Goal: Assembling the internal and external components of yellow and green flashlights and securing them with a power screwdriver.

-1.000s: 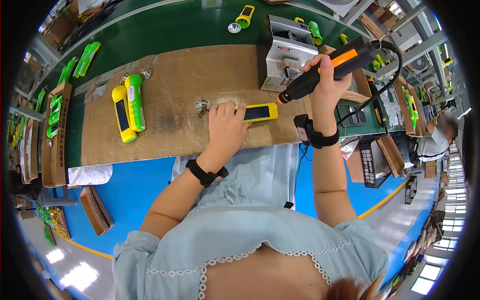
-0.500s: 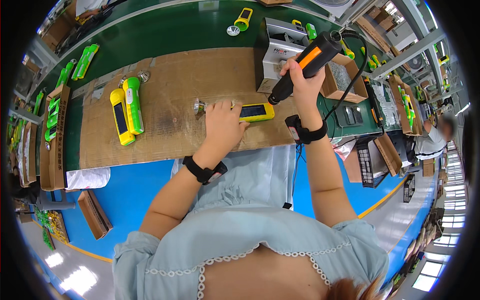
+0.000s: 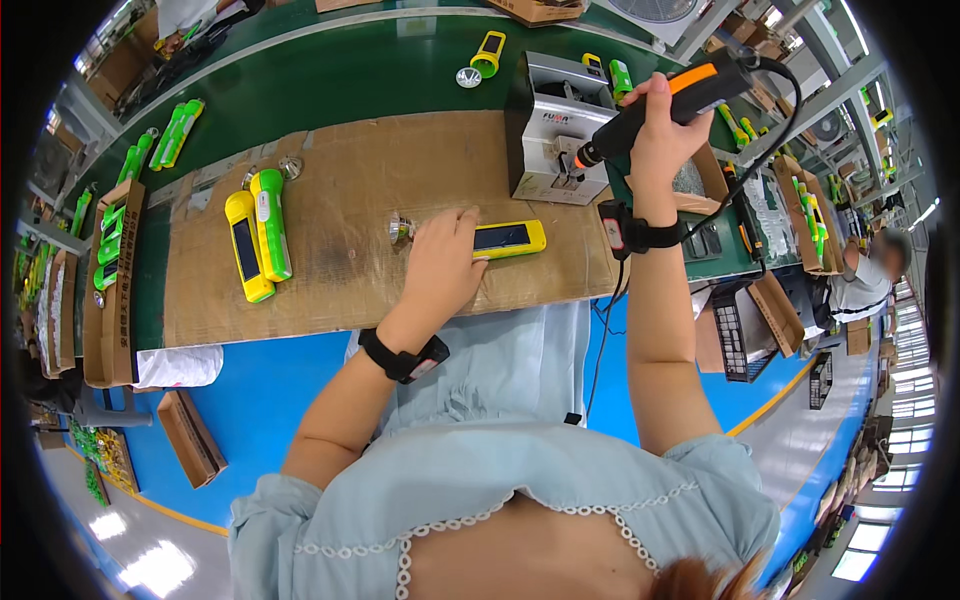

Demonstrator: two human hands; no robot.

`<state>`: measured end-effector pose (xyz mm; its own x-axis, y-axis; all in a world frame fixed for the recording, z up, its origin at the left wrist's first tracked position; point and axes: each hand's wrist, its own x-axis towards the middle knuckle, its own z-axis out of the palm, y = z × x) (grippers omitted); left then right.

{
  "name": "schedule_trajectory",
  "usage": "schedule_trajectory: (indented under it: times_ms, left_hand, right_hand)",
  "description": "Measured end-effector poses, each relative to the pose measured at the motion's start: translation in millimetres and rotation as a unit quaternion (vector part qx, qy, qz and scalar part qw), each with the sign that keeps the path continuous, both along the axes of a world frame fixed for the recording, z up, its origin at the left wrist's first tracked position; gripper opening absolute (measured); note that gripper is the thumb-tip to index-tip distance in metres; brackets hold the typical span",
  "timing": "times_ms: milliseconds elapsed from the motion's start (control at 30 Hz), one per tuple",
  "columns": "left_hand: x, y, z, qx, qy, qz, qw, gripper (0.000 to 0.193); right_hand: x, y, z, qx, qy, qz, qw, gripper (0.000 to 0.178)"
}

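My left hand (image 3: 443,260) is closed over a yellow flashlight (image 3: 522,239) lying flat with its dark solar panel up; the hand covers its left part. A silver reflector (image 3: 401,229) shows just left of those fingers. My right hand (image 3: 665,145) grips a black electric screwdriver (image 3: 690,92) with an orange stripe and a cable at its back end. Its tip points down-left at the front of a grey metal screw feeder (image 3: 537,150), and whether it touches cannot be seen. Two flashlights, one yellow (image 3: 243,245) and one green (image 3: 268,222), lie side by side farther left.
Brown cardboard (image 3: 350,180) covers the green bench (image 3: 420,65). An open box (image 3: 712,185) stands behind my right wrist. A long carton (image 3: 112,290) with green flashlights is at the left edge. Another yellow-green flashlight (image 3: 488,54) lies at the back. A person (image 3: 875,280) is at far right.
My right hand has lifted the screwdriver away from the flashlight's right end, moving right and back to the screw feeder. My left hand stays on the flashlight.
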<state>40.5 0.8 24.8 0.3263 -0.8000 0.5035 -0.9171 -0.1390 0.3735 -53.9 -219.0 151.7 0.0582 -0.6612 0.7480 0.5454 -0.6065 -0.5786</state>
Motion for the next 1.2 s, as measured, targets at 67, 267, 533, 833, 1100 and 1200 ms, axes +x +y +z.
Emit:
schedule_trajectory:
  times_ms: [67,267,533,833,1100,1200]
  left_hand:
    - [0.6,8.6,6.6,0.002,0.064,-0.007,0.998,0.05]
    - [21.3,21.0,4.1,0.074,0.033,-0.005,0.997,0.044]
    - [12.6,9.7,-8.1,-0.002,0.077,-0.021,0.997,0.044]
    - [13.7,5.0,-15.9,-0.024,0.088,-0.019,0.996,0.043]
    - [13.6,4.6,-16.6,-0.039,0.09,-0.029,0.995,0.042]
    - [13.9,3.5,-15.5,-0.041,0.074,-0.026,0.996,0.042]
  right_hand:
    - [2.9,1.1,-4.4,0.001,0.07,-0.048,0.996,0.022]
    - [-3.9,10.7,1.0,0.013,0.131,0.004,0.991,0.021]
    - [-8.9,88.7,-24.6,0.078,0.039,0.214,0.973,0.027]
    - [11.3,110.5,-41.6,0.047,0.029,0.242,0.969,0.027]
    - [20.9,118.2,-53.3,0.03,0.112,0.201,0.973,0.039]
    - [21.0,116.8,-56.6,0.036,0.112,0.213,0.97,0.04]
